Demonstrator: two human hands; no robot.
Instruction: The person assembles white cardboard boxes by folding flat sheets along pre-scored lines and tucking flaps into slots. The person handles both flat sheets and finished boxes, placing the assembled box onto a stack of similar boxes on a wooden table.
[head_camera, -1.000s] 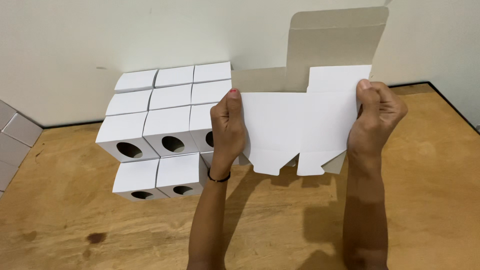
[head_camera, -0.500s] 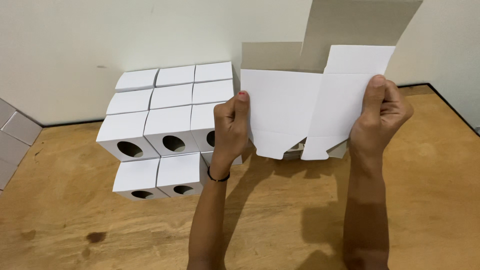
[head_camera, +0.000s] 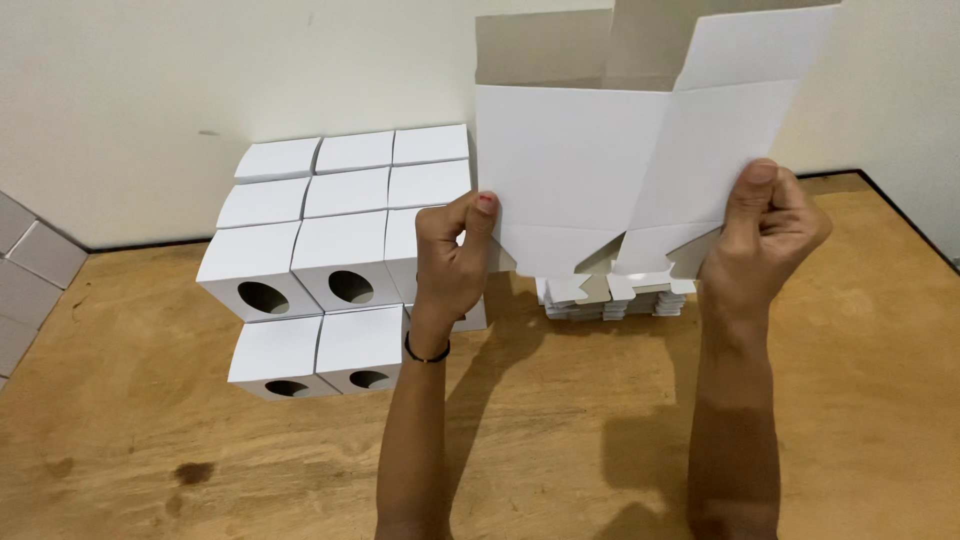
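- Since the earlier frame, the flat carton blank (head_camera: 620, 170) is raised higher and held upright before the wall, so its folding appears under way.
- It is pinched at its lower edges by the left hand (head_camera: 452, 262) and right hand (head_camera: 768, 232) (thumbs in front).
- Smooth white card, grey inside; finished cubes (head_camera: 330, 255) with round holes are stacked on the wooden table (head_camera: 560, 440), beside a pile of blanks (head_camera: 612, 297).

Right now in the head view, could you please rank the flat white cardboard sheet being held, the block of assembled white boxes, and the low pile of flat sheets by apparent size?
1. Flat white cardboard sheet, though nearness to the camera inflates it.
2. Block of assembled white boxes.
3. Low pile of flat sheets, partly hidden.
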